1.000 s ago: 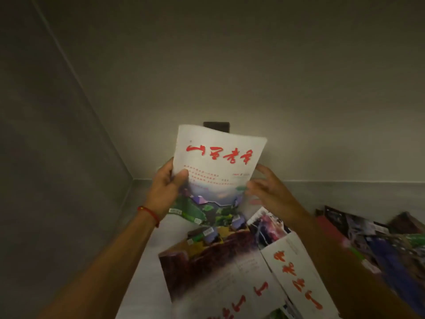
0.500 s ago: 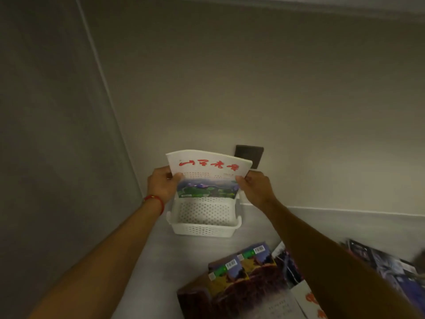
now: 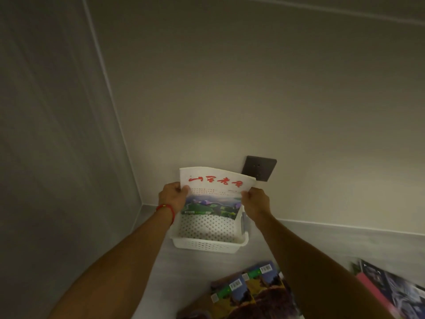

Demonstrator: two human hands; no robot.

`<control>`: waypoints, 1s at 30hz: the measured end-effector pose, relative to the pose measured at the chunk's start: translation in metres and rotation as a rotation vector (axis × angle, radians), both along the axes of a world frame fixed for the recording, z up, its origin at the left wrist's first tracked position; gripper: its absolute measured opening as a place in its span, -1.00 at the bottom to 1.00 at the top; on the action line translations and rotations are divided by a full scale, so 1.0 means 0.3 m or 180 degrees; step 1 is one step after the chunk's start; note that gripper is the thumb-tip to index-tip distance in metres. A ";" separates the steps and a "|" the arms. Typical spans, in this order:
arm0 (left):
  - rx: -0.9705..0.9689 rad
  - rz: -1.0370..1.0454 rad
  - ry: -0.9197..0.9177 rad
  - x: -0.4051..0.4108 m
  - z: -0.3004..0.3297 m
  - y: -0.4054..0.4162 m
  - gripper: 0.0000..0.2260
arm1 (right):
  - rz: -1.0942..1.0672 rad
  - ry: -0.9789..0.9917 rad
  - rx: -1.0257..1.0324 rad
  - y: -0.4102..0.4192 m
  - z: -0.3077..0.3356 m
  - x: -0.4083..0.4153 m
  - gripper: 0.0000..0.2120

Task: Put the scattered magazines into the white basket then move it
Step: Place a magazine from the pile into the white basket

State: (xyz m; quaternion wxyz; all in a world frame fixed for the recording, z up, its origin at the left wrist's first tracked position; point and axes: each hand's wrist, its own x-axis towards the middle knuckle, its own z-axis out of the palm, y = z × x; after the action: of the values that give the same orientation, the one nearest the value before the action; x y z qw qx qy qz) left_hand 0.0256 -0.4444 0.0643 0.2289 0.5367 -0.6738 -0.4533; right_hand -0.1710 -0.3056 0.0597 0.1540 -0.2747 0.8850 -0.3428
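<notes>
Against the wall, left hand [image 3: 173, 196] and right hand [image 3: 254, 202] grip a magazine [image 3: 213, 192] over the white basket [image 3: 209, 245].

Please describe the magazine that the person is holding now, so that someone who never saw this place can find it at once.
Look at the corner where the two walls meet: the white basket stands there, under a dark wall plate. The magazine is upright over it, gripped by the left hand and right hand. Unlike the dark magazines on the surface, its cover is white with red characters.

The held magazine [image 3: 212, 192] bears four large red brush-script Chinese characters across its white top, too stylised to read surely. Barcode stickers on the lying magazines [image 3: 250, 288] are illegible.
</notes>
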 end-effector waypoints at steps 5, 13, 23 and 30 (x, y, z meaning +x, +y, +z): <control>0.0533 -0.0067 0.0643 -0.004 0.022 0.009 -0.66 | 0.0030 -0.0964 -0.0517 0.022 0.008 -0.018 -0.56; 0.0352 -0.0113 0.0900 0.023 0.038 0.163 -0.54 | 0.0441 -0.1236 -0.0339 0.293 -0.053 0.017 -0.83; -0.0119 -0.1387 -0.0566 0.103 -0.261 0.801 -0.82 | 0.1434 -0.0130 0.1277 0.924 -0.285 0.137 -0.79; -0.0352 -0.2307 -0.2752 0.243 -0.452 1.108 -0.23 | 0.1384 0.0300 0.1766 1.050 -0.388 0.359 -0.59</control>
State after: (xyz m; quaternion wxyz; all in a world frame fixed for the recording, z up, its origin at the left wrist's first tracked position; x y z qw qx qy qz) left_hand 0.0984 -0.1121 -0.0713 -0.2103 0.3952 -0.8701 -0.2060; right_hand -0.0633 0.0094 -0.0567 0.2511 -0.4199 0.8714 -0.0355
